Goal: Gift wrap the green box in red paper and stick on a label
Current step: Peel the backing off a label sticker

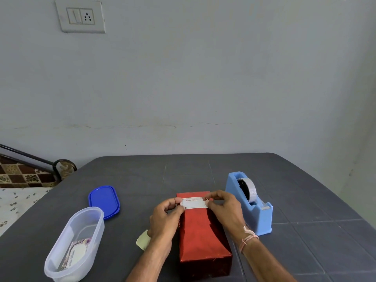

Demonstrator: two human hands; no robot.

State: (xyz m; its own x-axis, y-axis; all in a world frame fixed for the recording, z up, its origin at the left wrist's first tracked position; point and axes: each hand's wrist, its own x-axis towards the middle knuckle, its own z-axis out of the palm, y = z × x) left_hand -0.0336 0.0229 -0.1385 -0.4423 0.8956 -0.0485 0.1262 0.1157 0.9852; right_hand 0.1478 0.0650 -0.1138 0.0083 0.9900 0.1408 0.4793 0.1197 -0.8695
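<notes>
- A dark grey table (pixel 305 200) is carrying the whole job, set against a pale wall.
- The box, fully wrapped in glossy red paper (pixel 203 241), is lying lengthwise at the near centre of the table, its long axis running from near to far; no green is showing.
- A clear plastic container (pixel 97 224) is sitting open at the near left, with spare printed labels (pixel 75 253) lying inside it.
- A light blue tape dispenser (pixel 256 216) is standing just to the right of the box, a roll of tape loaded in it.
- The container's blue lid (pixel 104 201) is lying flat just beyond the container, to the left of the box.
- The left hand (pixel 164 218) is pinching the label's left end between thumb and forefinger, while the right hand (pixel 223 208) is pinching its right end the same way.
- The white label (pixel 194 203), printed with a red greeting, is being held stretched across the far end of the box's top face; whether it is touching the paper yet cannot be told.
- A pale scrap (pixel 143 240), probably the peeled backing, is lying beside the left wrist.
- The wrapping appears finished, with labelling as the closing step. Doing it well likely means keeping the label taut and square to the box edges, lowering one end first, then smoothing across to the other end so no crease or bubble is being trapped.
</notes>
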